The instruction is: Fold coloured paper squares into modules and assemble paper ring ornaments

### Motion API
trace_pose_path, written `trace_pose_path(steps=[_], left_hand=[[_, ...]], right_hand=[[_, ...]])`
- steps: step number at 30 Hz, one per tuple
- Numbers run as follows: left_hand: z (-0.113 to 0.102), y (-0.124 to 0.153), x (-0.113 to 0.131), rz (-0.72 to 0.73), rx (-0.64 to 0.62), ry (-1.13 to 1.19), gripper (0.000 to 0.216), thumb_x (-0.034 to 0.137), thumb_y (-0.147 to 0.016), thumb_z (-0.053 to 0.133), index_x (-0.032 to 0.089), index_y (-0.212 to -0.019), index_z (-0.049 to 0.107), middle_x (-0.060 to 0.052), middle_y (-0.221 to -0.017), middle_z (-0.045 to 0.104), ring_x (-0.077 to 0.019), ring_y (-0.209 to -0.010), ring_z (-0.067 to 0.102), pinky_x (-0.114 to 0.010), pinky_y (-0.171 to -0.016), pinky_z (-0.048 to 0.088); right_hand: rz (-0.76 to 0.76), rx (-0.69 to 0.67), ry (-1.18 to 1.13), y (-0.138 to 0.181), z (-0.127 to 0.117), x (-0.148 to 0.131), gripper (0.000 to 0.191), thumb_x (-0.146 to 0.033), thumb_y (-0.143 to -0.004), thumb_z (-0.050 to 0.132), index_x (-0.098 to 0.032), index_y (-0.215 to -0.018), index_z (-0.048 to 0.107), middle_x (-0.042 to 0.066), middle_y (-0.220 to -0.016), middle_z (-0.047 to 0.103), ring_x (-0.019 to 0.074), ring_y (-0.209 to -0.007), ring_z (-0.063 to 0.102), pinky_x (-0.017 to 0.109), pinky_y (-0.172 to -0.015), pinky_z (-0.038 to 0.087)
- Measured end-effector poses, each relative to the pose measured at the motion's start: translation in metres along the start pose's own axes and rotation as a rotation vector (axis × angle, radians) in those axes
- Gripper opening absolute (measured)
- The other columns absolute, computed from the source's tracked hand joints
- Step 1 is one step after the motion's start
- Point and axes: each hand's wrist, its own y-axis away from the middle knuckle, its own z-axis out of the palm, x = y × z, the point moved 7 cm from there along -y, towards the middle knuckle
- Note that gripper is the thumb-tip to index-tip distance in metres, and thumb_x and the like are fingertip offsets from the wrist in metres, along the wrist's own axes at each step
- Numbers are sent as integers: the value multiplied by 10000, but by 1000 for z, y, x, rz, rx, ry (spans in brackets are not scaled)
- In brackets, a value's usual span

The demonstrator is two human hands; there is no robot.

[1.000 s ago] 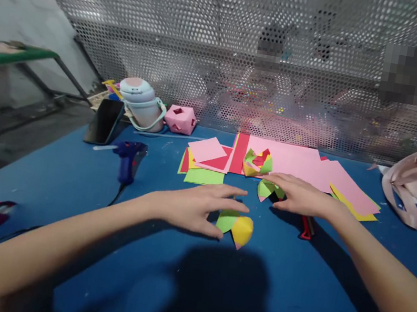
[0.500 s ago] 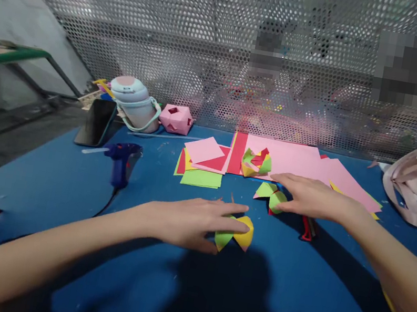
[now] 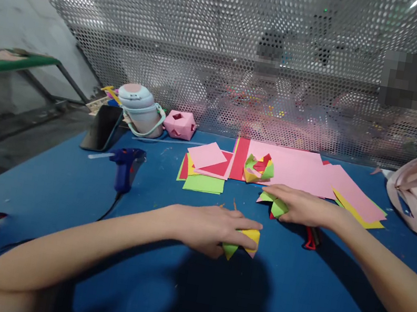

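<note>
My left hand (image 3: pixel 216 230) lies over a green and yellow folded paper piece (image 3: pixel 251 236) on the blue table, its fingers closed around the piece. To the right and farther back, my right hand (image 3: pixel 306 207) has its thumb and fingers on a second folded paper piece (image 3: pixel 278 208), green with some pink and red; the palm hides part of it. Just behind that piece stands a cup-shaped folded paper model (image 3: pixel 259 169) in green, yellow and red.
Colored paper squares (image 3: pixel 204 183) and large pink sheets (image 3: pixel 291 164) lie at the back. A blue glue gun (image 3: pixel 126 169) stands left, near a phone (image 3: pixel 102 127), a bottle (image 3: pixel 142 110) and a pink paper ball (image 3: pixel 180 125). Red-handled scissors (image 3: pixel 310 239) lie beneath my right wrist. A perforated metal panel (image 3: pixel 207 70) rises behind.
Both hands have come down onto the two paper pieces and their fingers have closed in. The view has shifted slightly; the other things stay put.
</note>
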Motion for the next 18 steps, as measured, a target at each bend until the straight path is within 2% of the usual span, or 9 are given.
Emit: trace_pose_path(steps=[4, 9, 14, 17, 18], left_hand=[[0, 4, -11, -32, 58, 86, 710, 114, -675, 604, 287, -1328, 385, -65, -1445, 322, -287, -1250, 401, -406, -999, 372], [-7, 11, -26, -49, 225, 256, 728, 153, -693, 602, 222, -1365, 333, -88, -1437, 328, -223, -1301, 342, -336, -1067, 304], [-4, 13, -31, -175, 381, 213, 670, 160, -726, 577, 180, -1354, 342, -115, -1438, 312, -204, -1320, 310, -342, -1078, 293], [4, 13, -28, -288, 476, 152, 658, 224, -752, 589, 190, -1354, 326, -125, -1433, 315, -225, -1309, 327, -377, -1050, 342], [8, 12, -27, -319, 472, 134, 681, 271, -753, 609, 196, -1360, 310, -134, -1439, 304, -250, -1303, 334, -410, -1027, 365]], right_hand=[[7, 112, -135, 8, 0, 4, 756, -202, -707, 615, -244, -1394, 305, 65, -1376, 428, 246, -1233, 416, 405, -1020, 345], [105, 255, -315, 21, -2, 6, 683, -265, -712, 634, -258, -1345, 379, 51, -1343, 469, 258, -1200, 454, 418, -1004, 364], [263, 327, -797, 30, 17, 3, 626, -287, -728, 628, -234, -1304, 386, 67, -1216, 568, 225, -999, 599, 383, -851, 498], [314, 391, -1021, 35, 30, -2, 639, -305, -738, 630, -217, -1310, 359, 91, -1275, 519, 224, -1024, 592, 378, -840, 508], [321, 395, -1052, 37, 33, -5, 640, -303, -739, 631, -220, -1310, 355, 94, -1296, 500, 227, -1042, 585, 378, -841, 510]])
